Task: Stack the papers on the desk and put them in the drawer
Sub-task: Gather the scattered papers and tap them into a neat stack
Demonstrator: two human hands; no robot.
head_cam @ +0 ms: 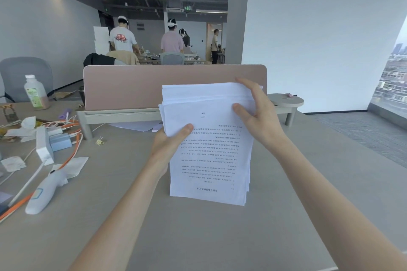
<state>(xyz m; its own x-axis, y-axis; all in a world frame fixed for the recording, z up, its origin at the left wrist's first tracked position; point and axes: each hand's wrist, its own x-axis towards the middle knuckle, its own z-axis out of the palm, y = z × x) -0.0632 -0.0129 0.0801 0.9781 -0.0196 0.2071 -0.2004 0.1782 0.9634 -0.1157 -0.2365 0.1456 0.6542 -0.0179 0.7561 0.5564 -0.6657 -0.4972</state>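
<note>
Both hands, left (pixel 170 142) and right (pixel 256 114), clamped the uneven white printed paper sheaf (pixel 209 154), its lower edge on the grey surface (pixel 198 237); squaring looked unfinished, no drawer visible.

The near half of the desk (pixel 198 237) lies bare, so a hand could pass freely there and to the right of the papers (pixel 209 149). On the left, cables (pixel 72 136), a charger block (pixel 44 145), tissues (pixel 74 166) and a bottle (pixel 36 92) crowd the surface. A pink divider (pixel 132 86) and low shelf (pixel 123 114) close off the far edge.
</note>
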